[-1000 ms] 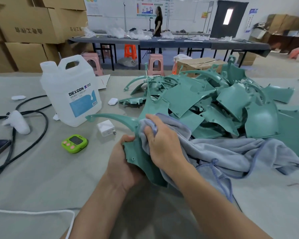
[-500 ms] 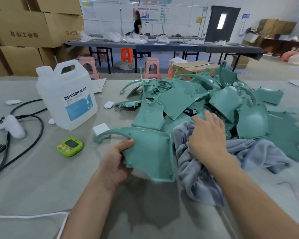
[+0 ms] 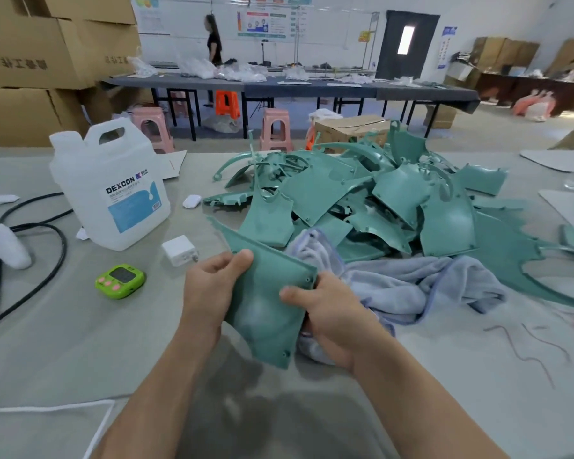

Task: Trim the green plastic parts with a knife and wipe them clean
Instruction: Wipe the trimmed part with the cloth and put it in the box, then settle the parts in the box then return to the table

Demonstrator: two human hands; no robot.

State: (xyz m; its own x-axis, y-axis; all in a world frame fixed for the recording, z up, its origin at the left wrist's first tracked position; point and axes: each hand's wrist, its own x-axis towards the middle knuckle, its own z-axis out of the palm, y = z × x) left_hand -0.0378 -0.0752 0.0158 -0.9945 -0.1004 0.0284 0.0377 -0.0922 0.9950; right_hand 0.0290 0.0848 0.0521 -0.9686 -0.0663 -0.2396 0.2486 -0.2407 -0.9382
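Both hands hold one green plastic part [image 3: 265, 303] just above the near middle of the desk [image 3: 63, 342], its flat face turned up and its long thin tip pointing far and left. The left hand [image 3: 207, 289] grips the part's left edge, thumb on top and fingers [image 3: 212, 265] curled round it. The right hand [image 3: 332, 321] grips the right edge, its thumb pressed on the face and its other fingers hidden behind. A grey-blue cloth [image 3: 411, 283] lies crumpled just right of the part, one fold bunched under the right hand; whether those fingers also hold it cannot be told. Beyond it, far and right, the other green parts [image 3: 388, 197] lie in a loose heap. On the left side of the desk stand a white jug [image 3: 113, 187] labelled DEXCON, a small white charger block [image 3: 179, 250] and a green timer [image 3: 120, 281], with a looped black cable [image 3: 52, 256] and a white controller [image 3: 5, 246] at the left edge.
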